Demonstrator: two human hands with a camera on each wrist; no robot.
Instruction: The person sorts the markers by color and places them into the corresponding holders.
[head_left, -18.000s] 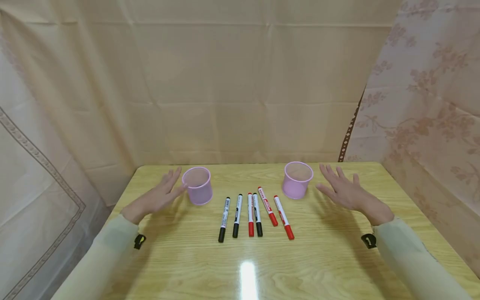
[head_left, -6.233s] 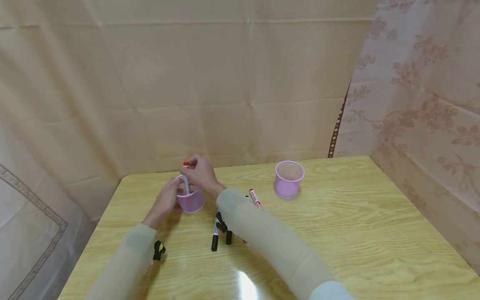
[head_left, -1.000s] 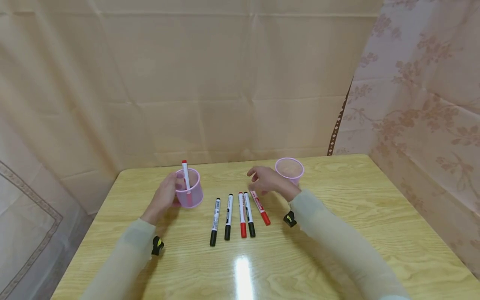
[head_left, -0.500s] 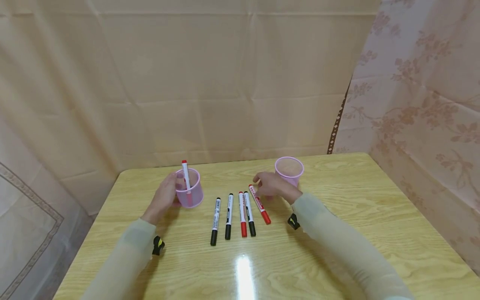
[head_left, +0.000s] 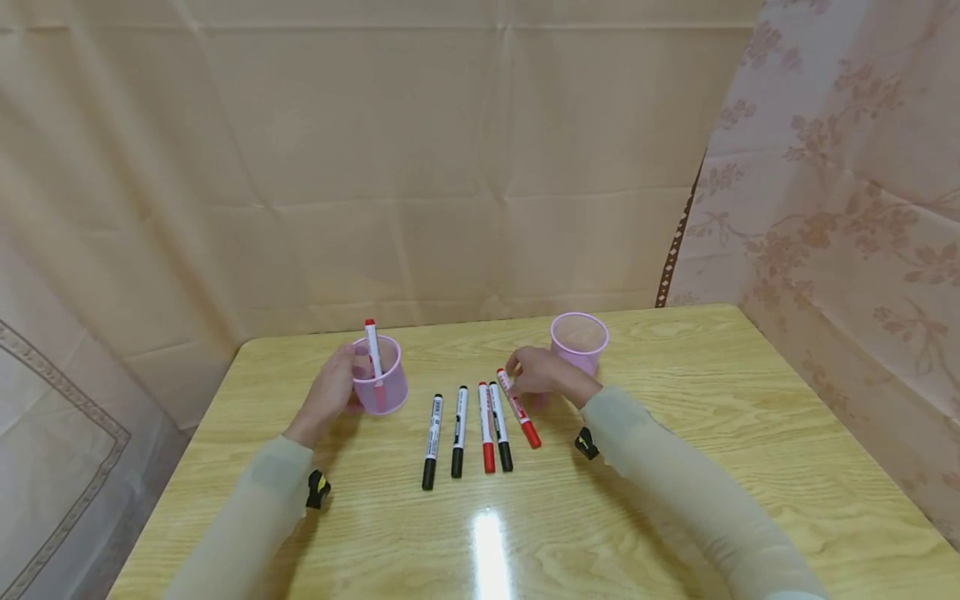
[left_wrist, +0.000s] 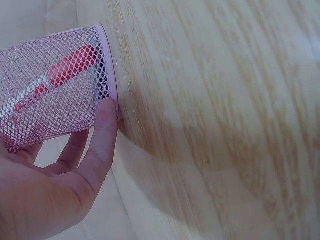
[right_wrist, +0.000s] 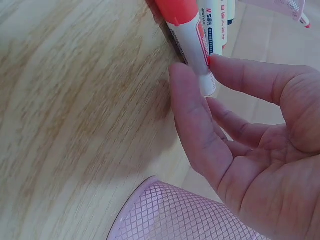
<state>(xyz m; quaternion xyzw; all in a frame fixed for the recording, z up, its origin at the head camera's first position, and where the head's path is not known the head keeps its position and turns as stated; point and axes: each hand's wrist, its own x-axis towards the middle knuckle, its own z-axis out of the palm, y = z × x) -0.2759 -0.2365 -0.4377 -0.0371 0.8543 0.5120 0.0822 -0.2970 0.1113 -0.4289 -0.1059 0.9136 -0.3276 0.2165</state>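
My left hand (head_left: 330, 392) holds the side of a pink mesh cup (head_left: 386, 396), its fingers curled round the wall. Inside that cup a red-and-white marker (head_left: 373, 346) leans upright; the left wrist view shows its red cap (left_wrist: 72, 65) through the mesh. On the table my right hand (head_left: 546, 372) pinches a slanted red-capped marker (head_left: 519, 408) near its far end; in the right wrist view thumb and finger lie on either side of its white barrel (right_wrist: 192, 45). Left of it lie a black-capped marker (head_left: 500, 425) and a red-capped marker (head_left: 487, 425), side by side.
A second pink mesh cup (head_left: 581, 350) stands just behind my right hand. Two black-capped markers (head_left: 459, 429) (head_left: 432, 442) lie farther left on the wooden table (head_left: 420, 550). Beige cloth (head_left: 450, 167) hangs behind the table, patterned cloth (head_left: 847, 208) at the right.
My right hand has come down slightly rightward from above the slanted marker's far end and now pinches its barrel. My left hand has stayed on its cup.
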